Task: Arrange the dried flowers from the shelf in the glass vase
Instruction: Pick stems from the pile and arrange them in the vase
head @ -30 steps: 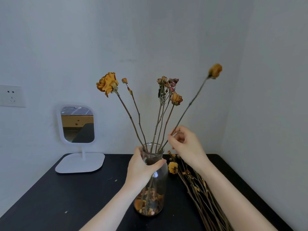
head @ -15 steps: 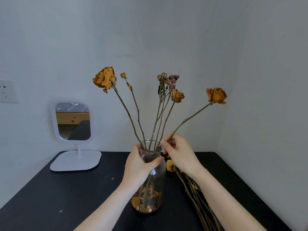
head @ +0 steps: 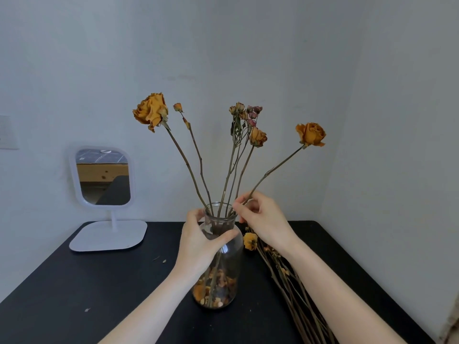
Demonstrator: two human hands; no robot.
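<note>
A clear glass vase (head: 229, 264) stands on the black shelf (head: 99, 289), with dried petals in its bottom and several dried stems rising from its neck. My left hand (head: 201, 242) is wrapped around the vase's neck. My right hand (head: 263, 219) pinches the stem of an orange dried rose (head: 311, 134) just right of the rim; this stem leans to the right and its lower end goes into the vase mouth. A large orange rose (head: 151, 111) leans left, and small pink buds (head: 252, 112) stand in the middle.
A bundle of dried flowers (head: 293, 281) lies on the shelf to the right of the vase, under my right forearm. A white standing mirror (head: 104, 180) is at the back left. Walls close the back and right sides. A wall socket (head: 7, 132) is far left.
My right hand has lowered the orange rose's stem into the vase mouth, and the bloom has dropped and tilted further right. The left hand has stayed on the vase neck.
</note>
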